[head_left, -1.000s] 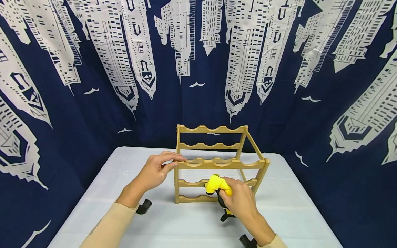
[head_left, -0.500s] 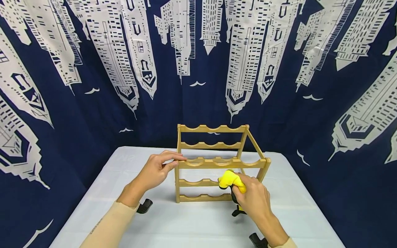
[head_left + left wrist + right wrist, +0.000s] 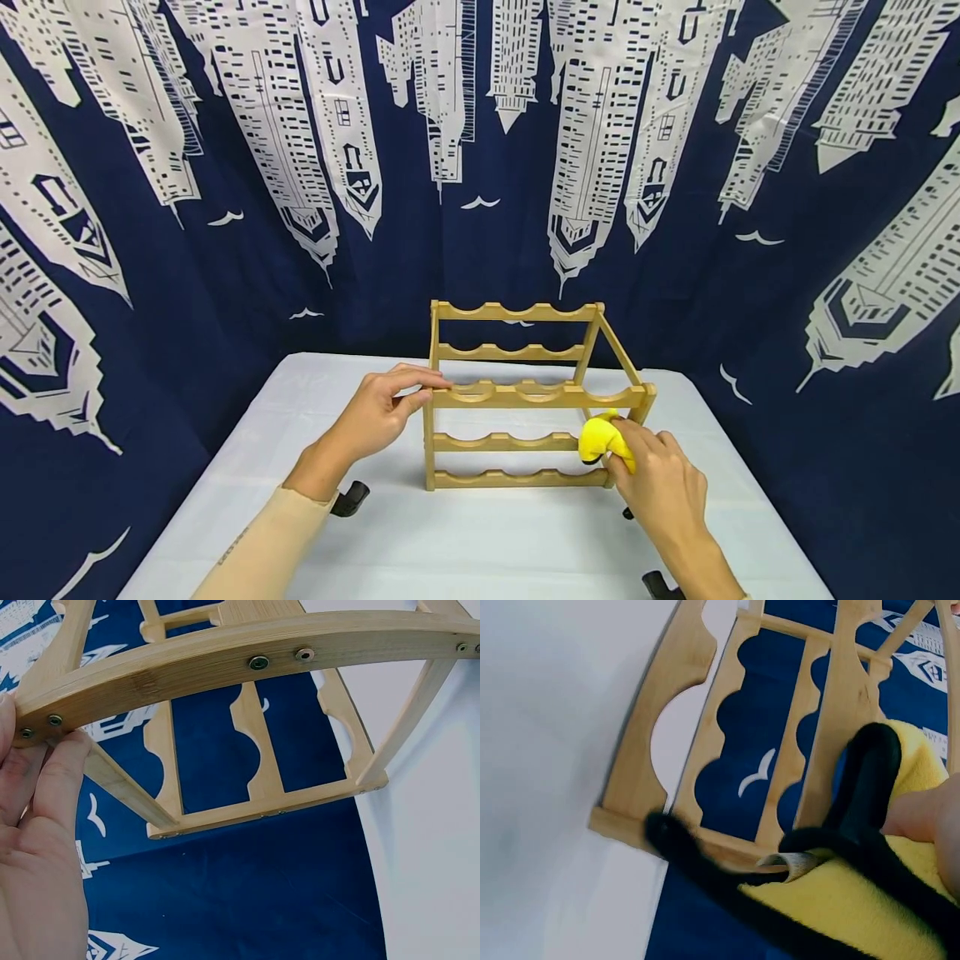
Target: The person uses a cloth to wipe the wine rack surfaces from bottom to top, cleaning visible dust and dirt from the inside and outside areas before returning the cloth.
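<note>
A light wooden wine rack point(image 3: 536, 398) with scalloped rails stands upright on the table. My left hand point(image 3: 378, 412) holds its near left top corner; the left wrist view has the fingers point(image 3: 60, 776) around the end of the curved side piece point(image 3: 187, 671). My right hand point(image 3: 663, 483) grips a bunched yellow cloth with black edging point(image 3: 600, 437) at the rack's near right post, below the top rail. Up close in the right wrist view, the cloth's black border point(image 3: 727, 892) hangs loose and overlaps the rack's lower corner. The palm side of the right hand is mostly hidden.
A white cloth covers the table point(image 3: 450, 550). Behind and on both sides hangs a navy curtain point(image 3: 480, 258) printed with white buildings and birds. Black wrist mounts show by the left wrist point(image 3: 350, 500) and the right wrist point(image 3: 662, 585).
My right hand has moved right with the yellow cloth, along the rack's front from near its middle to the right post. The left hand stays at the corner, and the rack stands still.
</note>
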The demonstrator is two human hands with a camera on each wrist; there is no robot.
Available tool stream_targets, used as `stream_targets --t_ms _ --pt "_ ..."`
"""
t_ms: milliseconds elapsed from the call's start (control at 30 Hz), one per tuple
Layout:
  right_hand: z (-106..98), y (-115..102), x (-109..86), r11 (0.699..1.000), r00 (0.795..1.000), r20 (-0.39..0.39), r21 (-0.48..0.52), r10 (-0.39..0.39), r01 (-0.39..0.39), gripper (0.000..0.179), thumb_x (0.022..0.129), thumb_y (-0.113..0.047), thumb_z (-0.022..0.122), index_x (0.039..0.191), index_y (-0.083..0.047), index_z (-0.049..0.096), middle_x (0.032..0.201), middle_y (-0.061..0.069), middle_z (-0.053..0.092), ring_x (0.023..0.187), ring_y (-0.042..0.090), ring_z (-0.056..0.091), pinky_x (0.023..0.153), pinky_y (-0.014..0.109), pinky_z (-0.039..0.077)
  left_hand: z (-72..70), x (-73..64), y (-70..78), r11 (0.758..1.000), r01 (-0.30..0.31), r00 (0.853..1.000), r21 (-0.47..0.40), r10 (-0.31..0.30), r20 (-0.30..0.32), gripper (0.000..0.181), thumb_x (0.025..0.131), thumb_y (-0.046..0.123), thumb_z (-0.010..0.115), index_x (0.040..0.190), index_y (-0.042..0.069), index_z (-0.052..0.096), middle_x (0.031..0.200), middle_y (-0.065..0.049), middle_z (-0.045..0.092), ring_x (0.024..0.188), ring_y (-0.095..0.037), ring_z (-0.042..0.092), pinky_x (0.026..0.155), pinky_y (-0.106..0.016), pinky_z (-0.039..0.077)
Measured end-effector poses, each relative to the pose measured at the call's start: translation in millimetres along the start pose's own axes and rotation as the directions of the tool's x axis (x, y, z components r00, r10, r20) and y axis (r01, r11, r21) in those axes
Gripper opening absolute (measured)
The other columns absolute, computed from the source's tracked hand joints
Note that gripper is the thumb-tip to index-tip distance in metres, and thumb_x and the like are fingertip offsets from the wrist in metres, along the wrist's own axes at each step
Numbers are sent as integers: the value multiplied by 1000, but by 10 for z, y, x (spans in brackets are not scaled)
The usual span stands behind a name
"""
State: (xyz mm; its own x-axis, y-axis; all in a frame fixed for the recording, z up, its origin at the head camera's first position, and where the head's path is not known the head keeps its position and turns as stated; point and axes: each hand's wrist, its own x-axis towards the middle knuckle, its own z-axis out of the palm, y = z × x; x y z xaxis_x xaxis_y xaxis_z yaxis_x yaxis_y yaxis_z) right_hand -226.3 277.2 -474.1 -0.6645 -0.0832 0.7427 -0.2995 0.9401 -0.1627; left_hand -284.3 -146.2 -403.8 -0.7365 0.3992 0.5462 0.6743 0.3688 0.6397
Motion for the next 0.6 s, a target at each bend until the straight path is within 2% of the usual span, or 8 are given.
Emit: stream_targets --t_ms 133,233,367,433,533,600 --pt "4 24 -37 1000 999 -33 25 -13 14 61 78 -6 103 135 -11 84 127 13 89 76 22 65 46 34 49 14 -6 21 1000 5 1000 4 -5 -1 26 115 7 72 134 17 87 139 -4 85 130 -23 77 92 -20 63" --pt "19 12 -68 997 997 -65 70 -31 36 61 76 -3 100 135 -12 85 124 12 89 76 20 66 48 35 52 19 -14 18 1000 11 1000 -9 -11 5 26 116 9 71 136 16 86 142 -5 84 136 -26 76 99 -22 66" --pt "53 -72 -77 982 988 -119 150 -96 113 63 75 -1 95 136 -13 86 125 7 90 81 20 71 57 40 60 9 -14 9 1000 13 1000 -18 -13 4 26 117 10 71 138 15 85 144 -8 83 144 -30 75 112 -34 68" --pt "80 -147 -59 967 978 -160 199 -132 162 62 75 -2 93 136 -13 86 125 5 90 86 22 75 67 41 64 0 -15 9 999 16 1000 -30 -16 -8 26 115 8 73 138 13 84 143 -9 84 143 -31 76 112 -39 68" --pt "128 -300 -3 928 956 -232 283 -180 244 59 77 -5 89 136 -12 87 126 5 90 90 24 78 81 35 65 -8 -13 13 997 35 999 -61 -37 -37 24 110 4 79 132 12 85 138 -6 84 142 -30 76 107 -36 70" --pt "167 -423 47 892 933 -289 330 -215 308 55 78 -6 87 134 -9 87 124 9 90 86 24 76 81 31 63 -17 -14 24 996 37 997 -75 -42 -63 24 106 1 84 127 11 86 133 -4 85 140 -31 77 103 -34 71"
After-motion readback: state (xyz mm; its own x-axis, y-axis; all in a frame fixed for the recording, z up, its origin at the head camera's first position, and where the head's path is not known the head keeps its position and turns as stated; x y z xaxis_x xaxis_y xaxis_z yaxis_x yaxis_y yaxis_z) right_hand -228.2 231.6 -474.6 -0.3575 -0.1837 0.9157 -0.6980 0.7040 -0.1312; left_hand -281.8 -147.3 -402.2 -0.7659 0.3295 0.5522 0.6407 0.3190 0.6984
